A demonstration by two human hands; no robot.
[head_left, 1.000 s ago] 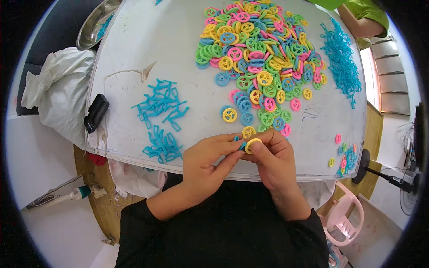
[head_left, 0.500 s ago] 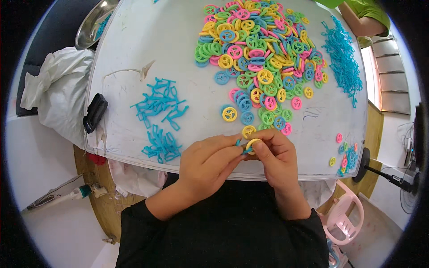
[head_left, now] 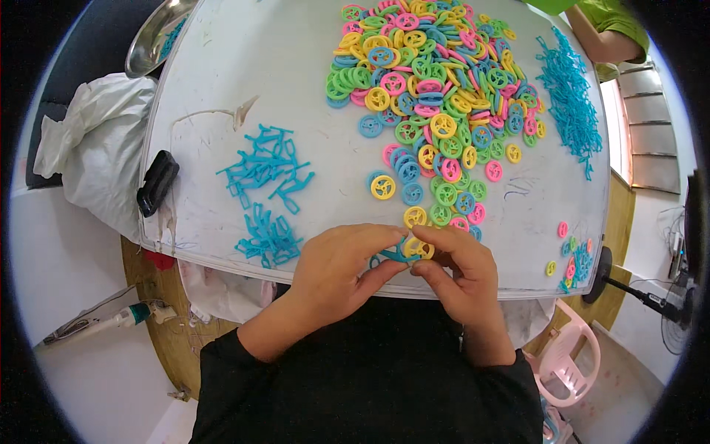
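At the near edge of the white table (head_left: 318, 185), my left hand (head_left: 333, 263) pinches a blue forked plastic piece (head_left: 386, 257) between thumb and fingers. Its loop end sticks out beneath my left fingers. Facing it, my right hand (head_left: 470, 270) grips a small yellow spoked wheel (head_left: 427, 249) by thumb and forefinger. The wheel touches the fork end of the blue piece; fingertips hide part of the join. Just beyond my hands lies another yellow wheel (head_left: 415, 216), at the near end of a large heap of pink, green, blue and yellow wheels (head_left: 436, 81).
Loose blue forked pieces (head_left: 266, 170) lie at left, with a second cluster (head_left: 268, 238) nearer. More blue pieces (head_left: 569, 103) are piled far right, near another person's arm (head_left: 592, 37). A small mixed group (head_left: 579, 263) sits at the right edge. A black case (head_left: 157, 183) rests at the left edge.
My hands have turned, bringing the blue piece and the yellow wheel into fuller view between my fingertips. My right thumb has moved down below the wheel. The view has shifted slightly.
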